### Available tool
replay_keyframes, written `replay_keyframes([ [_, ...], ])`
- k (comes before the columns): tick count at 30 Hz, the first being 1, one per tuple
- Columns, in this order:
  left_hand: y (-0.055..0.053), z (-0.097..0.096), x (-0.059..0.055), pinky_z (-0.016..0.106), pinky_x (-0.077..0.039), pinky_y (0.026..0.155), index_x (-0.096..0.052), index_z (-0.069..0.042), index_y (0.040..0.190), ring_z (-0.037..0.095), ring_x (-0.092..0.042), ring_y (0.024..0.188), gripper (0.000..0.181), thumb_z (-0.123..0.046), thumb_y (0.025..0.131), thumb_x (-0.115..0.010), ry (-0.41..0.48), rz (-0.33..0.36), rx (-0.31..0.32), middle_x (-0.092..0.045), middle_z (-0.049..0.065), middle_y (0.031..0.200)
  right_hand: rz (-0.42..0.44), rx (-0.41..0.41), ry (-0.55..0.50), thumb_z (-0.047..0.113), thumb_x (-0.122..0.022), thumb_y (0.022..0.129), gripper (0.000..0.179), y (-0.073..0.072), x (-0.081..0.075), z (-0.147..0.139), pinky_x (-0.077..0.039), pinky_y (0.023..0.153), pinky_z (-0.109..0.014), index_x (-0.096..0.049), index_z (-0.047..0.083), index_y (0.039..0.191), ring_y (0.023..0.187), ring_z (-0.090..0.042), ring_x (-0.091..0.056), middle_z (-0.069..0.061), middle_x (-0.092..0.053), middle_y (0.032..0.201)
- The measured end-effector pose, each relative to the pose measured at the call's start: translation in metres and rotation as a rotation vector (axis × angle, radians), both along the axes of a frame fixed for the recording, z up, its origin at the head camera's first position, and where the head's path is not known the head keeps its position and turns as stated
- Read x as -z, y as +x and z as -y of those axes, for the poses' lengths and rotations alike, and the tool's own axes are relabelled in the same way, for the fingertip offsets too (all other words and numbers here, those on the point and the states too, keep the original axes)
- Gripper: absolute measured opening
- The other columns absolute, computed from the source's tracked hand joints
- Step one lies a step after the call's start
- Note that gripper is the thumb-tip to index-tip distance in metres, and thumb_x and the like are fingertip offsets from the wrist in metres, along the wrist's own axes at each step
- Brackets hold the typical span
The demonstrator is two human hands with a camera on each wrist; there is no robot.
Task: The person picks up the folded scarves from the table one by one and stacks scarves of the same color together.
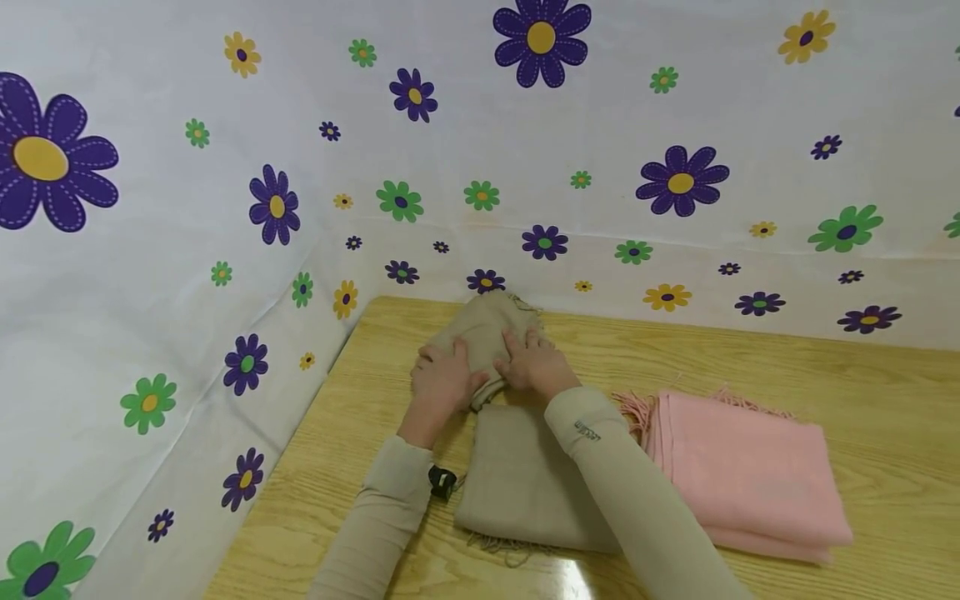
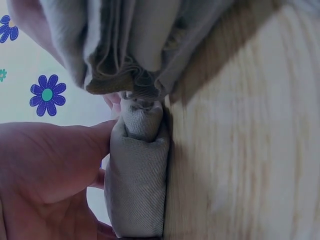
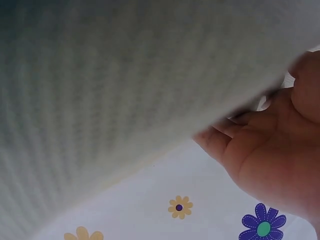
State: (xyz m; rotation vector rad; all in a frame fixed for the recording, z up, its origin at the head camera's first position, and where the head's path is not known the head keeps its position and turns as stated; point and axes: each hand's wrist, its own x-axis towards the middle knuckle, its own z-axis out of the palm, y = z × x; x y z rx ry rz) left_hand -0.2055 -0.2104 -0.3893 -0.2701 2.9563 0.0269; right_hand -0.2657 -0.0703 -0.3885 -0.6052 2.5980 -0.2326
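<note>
A folded beige fringed cloth (image 1: 483,325) lies at the table's far left corner, under both hands. My left hand (image 1: 442,379) rests on its left side with the thumb spread toward the middle. In the left wrist view, the left thumb (image 2: 55,155) touches the thick folded edge (image 2: 137,185). On the cloth's right part rests my right hand (image 1: 536,364), fingers spread. The right wrist view shows the right hand (image 3: 272,142) against the cloth, its fingertips partly hidden. Nearer, a second folded beige cloth (image 1: 525,475) lies partly under the right sleeve.
A folded pink fringed cloth (image 1: 750,475) lies to the right on the wooden table (image 1: 885,400). White sheeting with printed flowers (image 1: 450,125) stands along the table's back and left edges. A black strap (image 1: 442,482) sits at the left sleeve.
</note>
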Motion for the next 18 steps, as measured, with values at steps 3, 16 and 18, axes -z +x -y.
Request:
replay_keyframes([
  [3, -0.0008, 0.0010, 0.0009, 0.060, -0.045, 0.096, -0.030, -0.005, 0.154, 0.059, -0.049, 0.118, 0.074, -0.054, 0.101, -0.046, 0.005, 0.005, 0.004, -0.033, 0.049, 0.137, -0.004, 0.001, -0.005, 0.045, -0.030, 0.108, 0.065, 0.0010, -0.0004, 0.0006, -0.019, 0.119, -0.049, -0.008, 0.014, 0.161, 0.151, -0.036, -0.008, -0.024, -0.005, 0.164],
  [16, -0.0005, 0.0037, 0.0010, 0.060, -0.044, 0.098, -0.030, -0.004, 0.154, 0.060, -0.047, 0.120, 0.073, -0.051, 0.101, -0.048, 0.048, -0.008, 0.023, -0.030, 0.050, 0.138, -0.032, 0.003, 0.016, 0.043, -0.028, 0.108, 0.064, 0.0047, -0.0018, 0.0006, -0.026, 0.117, -0.049, -0.010, 0.012, 0.161, 0.149, -0.041, -0.017, -0.028, -0.007, 0.162],
  [18, -0.0003, 0.0041, 0.0002, 0.060, -0.044, 0.098, -0.030, -0.004, 0.154, 0.060, -0.047, 0.120, 0.073, -0.051, 0.102, -0.048, 0.048, -0.008, 0.029, -0.030, 0.050, 0.138, -0.043, -0.004, 0.029, 0.043, -0.028, 0.108, 0.064, 0.0047, -0.0017, 0.0012, -0.027, 0.116, -0.048, -0.010, 0.011, 0.161, 0.149, -0.040, -0.017, -0.028, -0.008, 0.162],
])
